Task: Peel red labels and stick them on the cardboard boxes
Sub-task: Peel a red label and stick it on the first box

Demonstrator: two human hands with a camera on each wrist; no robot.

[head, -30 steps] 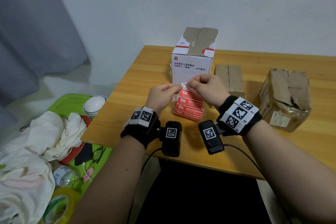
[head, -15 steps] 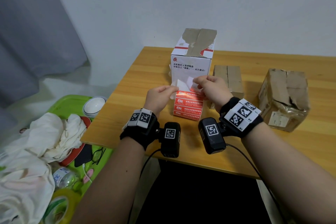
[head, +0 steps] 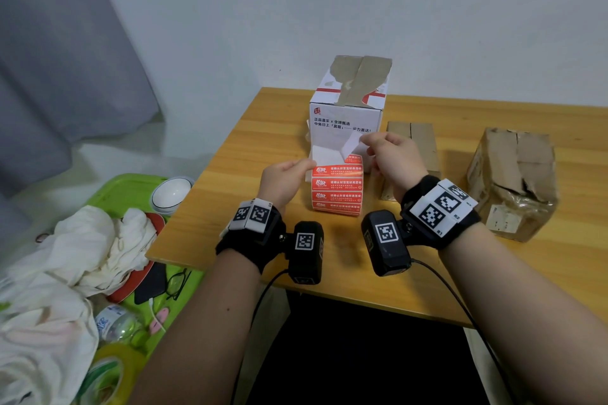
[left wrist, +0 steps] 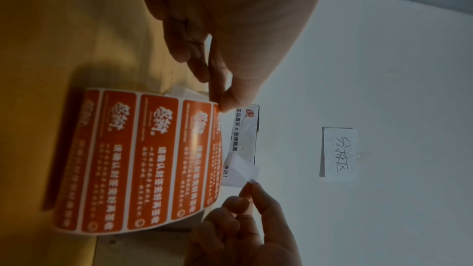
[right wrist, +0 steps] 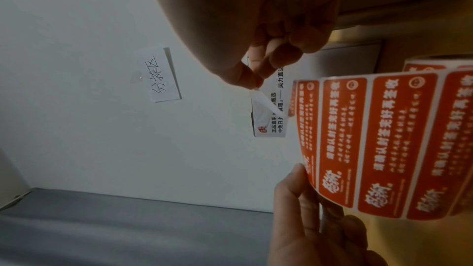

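Note:
A strip of red labels (head: 337, 187) curves up from the wooden table (head: 250, 154), in front of a tall white box (head: 348, 108). My left hand (head: 304, 166) pinches the strip's upper left edge. My right hand (head: 367, 145) pinches a corner of the top label (head: 350, 146), which is partly peeled back with its white underside showing. The left wrist view shows the strip (left wrist: 143, 159) and the lifted label (left wrist: 243, 167). In the right wrist view the label (right wrist: 266, 102) hangs from my fingertips (right wrist: 256, 76). A small cardboard box (head: 413, 141) and a crumpled cardboard box (head: 513, 174) stand to the right.
Left of the table, a green tray (head: 125, 194) on the floor holds a white bowl (head: 171, 196), cloth (head: 85, 246), glasses and a bottle. A grey curtain (head: 65, 59) hangs at the far left. A handwritten paper note (right wrist: 158, 74) is on the wall.
My right hand has drawn the label's corner up and to the right, baring more white underside and backing. My left hand keeps its hold on the strip's edge.

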